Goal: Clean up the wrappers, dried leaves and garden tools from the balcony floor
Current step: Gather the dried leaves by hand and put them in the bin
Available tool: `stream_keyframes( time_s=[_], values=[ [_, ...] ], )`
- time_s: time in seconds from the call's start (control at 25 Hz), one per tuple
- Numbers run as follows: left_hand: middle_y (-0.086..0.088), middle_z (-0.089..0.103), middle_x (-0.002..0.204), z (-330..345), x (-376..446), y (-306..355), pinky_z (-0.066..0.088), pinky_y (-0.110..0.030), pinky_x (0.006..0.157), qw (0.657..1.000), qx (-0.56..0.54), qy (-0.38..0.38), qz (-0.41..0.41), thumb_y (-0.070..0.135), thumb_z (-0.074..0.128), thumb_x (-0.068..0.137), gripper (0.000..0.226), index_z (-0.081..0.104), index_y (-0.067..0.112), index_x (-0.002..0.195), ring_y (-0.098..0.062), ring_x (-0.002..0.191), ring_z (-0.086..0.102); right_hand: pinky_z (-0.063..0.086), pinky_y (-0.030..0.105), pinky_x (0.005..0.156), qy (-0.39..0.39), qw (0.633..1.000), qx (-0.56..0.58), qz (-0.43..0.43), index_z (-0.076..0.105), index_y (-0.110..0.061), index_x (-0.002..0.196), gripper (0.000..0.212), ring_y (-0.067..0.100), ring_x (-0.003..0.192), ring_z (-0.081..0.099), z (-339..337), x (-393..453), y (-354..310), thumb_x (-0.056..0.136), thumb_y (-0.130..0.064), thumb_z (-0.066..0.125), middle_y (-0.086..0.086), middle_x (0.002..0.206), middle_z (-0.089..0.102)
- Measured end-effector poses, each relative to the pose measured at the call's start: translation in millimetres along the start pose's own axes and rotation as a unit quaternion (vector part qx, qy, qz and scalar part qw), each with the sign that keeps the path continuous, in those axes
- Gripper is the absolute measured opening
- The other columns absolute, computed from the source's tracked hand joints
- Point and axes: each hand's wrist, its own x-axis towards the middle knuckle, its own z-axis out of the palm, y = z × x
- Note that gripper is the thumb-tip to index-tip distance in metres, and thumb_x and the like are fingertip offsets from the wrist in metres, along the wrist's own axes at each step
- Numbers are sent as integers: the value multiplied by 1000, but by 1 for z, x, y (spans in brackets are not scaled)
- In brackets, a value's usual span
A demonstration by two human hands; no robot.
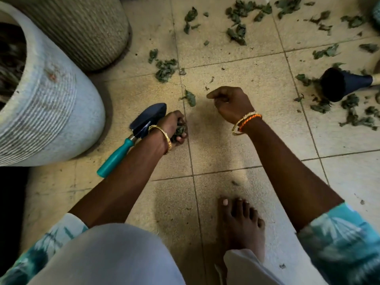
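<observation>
Beside the white ribbed pot (51, 112), left hand (174, 128) clutches a wad of dried leaves (178, 131) just right of the trowel (131, 140); right hand (230, 103), fingers curled, pinches w/ thumb, contents unclear. Overfull fist could spill crumbs; more leaves (238, 31) lie scattered farther from pot.

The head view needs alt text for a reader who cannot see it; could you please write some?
A person's left hand grips dried leaves beside a teal-handled trowel on the tiled floor; the right hand hovers, loosely curled. More leaves lie scattered ahead.

trowel (144, 128) right of pot (51, 112) | leaves (308, 38) scattered beyond, perhaps around brush (341, 83)
</observation>
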Motion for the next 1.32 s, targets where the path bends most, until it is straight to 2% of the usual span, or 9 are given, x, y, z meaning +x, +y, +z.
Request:
stream_keyframes(
  time_s=[0.08, 0.2, 0.4, 0.52, 0.64, 0.84, 1.0, 1.16, 1.32],
  values=[
    [2, 43, 42, -14, -2, 3, 21, -9, 33, 1000, -18, 8, 5, 19, 46, 93, 32, 37, 16, 62, -9, 29, 36, 37, 17, 93, -73, 991, -106, -47, 58, -13, 122, 41, 25, 123, 47, 10, 22, 0, 82, -6, 57, 11, 131, 52],
    [2, 45, 46, -23, -1, 2, 20, -8, 33, 999, -30, 12, -2, 20, 42, 98, 33, 40, 14, 65, -8, 28, 36, 29, 38, 111, -183, 941, -253, -132, 39, -12, 140, 65, 35, 138, 23, 40, 33, -6, 78, -5, 58, 17, 150, 26],
    [5, 39, 60, -23, 4, 0, 20, -8, 33, 1000, -15, 25, 2, 15, 36, 101, 31, 54, 15, 76, -6, 32, 35, 41, 41, 100, -61, 937, -252, -234, 56, 5, 123, 40, 38, 122, 47, 69, 1, 13, 86, 3, 41, 25, 129, 53],
    [7, 40, 50, -22, 6, -2, 22, -9, 33, 1000, 3, 29, 5, 19, 39, 102, 33, 56, 15, 74, -7, 35, 36, 50, 33, 87, -19, 956, -207, -207, 69, 1, 103, 31, 33, 101, 62, 56, 5, 12, 82, 11, 49, 21, 107, 67],
    [5, 35, 52, -22, 6, 2, 22, -10, 34, 999, 19, 29, 13, 34, 44, 100, 40, 51, 15, 65, -8, 32, 34, 48, 12, 73, -35, 994, -47, -89, 73, -6, 86, 17, 20, 85, 67, 35, 12, -13, 75, 6, 67, 10, 91, 71],
    [1, 37, 55, -16, 6, 16, 26, -11, 37, 998, 56, 15, 26, 61, 39, 93, 53, 53, 12, 77, -10, 29, 35, 55, 26, 71, -117, 986, 119, -29, 64, -17, 94, 35, 13, 73, 65, 31, 4, -44, 67, 0, 79, 3, 74, 67],
    [2, 41, 53, -22, 11, 20, 26, -9, 37, 998, 39, 15, 39, 48, 39, 97, 42, 48, 17, 71, -12, 34, 38, 52, 15, 68, -122, 987, 76, -70, 67, -16, 98, 25, 8, 71, 67, 50, 13, -54, 77, -4, 71, 6, 78, 71],
    [8, 38, 37, -49, 12, 22, 22, -7, 36, 998, 27, 23, 54, 32, 38, 99, 37, 49, 16, 68, -10, 26, 35, 46, 13, 71, -16, 997, 63, -49, 70, -8, 94, 18, 2, 75, 59, 34, 50, -40, 86, 1, 57, 9, 97, 70],
    [-2, 49, 56, -61, 12, 21, 27, -10, 35, 983, 128, 63, 120, 15, 34, 101, 28, 61, 8, 100, -10, 34, 43, 40, 13, 80, -31, 997, -43, -56, 69, -10, 101, 26, 16, 100, 61, 35, 60, -29, 86, 0, 51, 5, 106, 68]
  ],
)
